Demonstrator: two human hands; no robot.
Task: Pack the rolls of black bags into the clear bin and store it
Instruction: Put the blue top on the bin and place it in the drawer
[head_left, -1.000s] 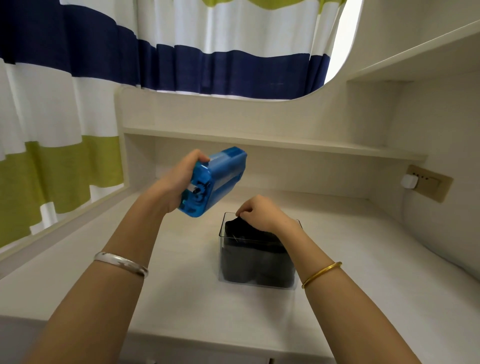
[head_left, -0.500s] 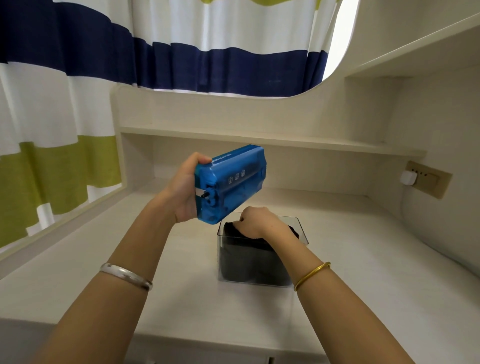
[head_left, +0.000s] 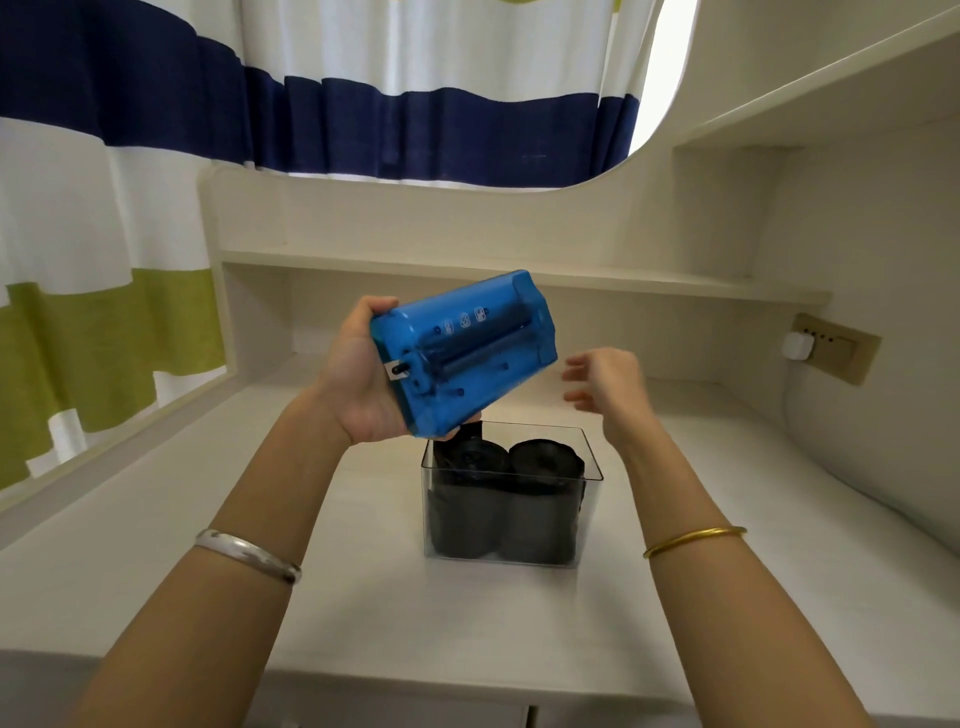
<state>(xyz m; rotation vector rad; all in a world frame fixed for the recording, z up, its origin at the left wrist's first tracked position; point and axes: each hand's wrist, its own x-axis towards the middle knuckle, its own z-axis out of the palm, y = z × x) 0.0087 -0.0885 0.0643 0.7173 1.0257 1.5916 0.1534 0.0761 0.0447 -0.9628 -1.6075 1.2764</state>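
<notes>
Both arms stretched out forward, forearms bare. Left hand raised, palm turned inward, thumb on top, fingers curled under and gripping a blue box tilted up to the right. Right hand lifted, holding nothing, fingers loose and spread, pointing left. A bangle on each wrist.

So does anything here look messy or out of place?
Mostly tidy. The black rolls stand upright in the clear bin, but a loose flap of black bag sticks up past the rim at the back left. The left hand holds a blue box tilted above it.
</notes>
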